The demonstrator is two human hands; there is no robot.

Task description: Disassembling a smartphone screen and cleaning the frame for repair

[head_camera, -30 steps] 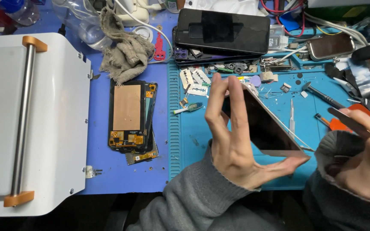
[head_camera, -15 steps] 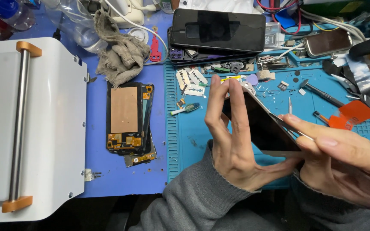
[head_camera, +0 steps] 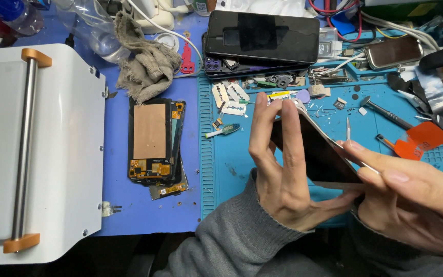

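Left hand [head_camera: 283, 174] gripping dark phone screen [head_camera: 316, 151] — right hand [head_camera: 411, 197] fingers at its edge

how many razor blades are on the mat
3, perhaps more hidden in the clutter: the razor blades lie close together at the top of the teal mat, one, one, one below, left of the left hand.

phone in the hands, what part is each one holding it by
The left hand clasps the tilted phone by its long edges, fingers over the top end. The right hand pinches its lower right edge.
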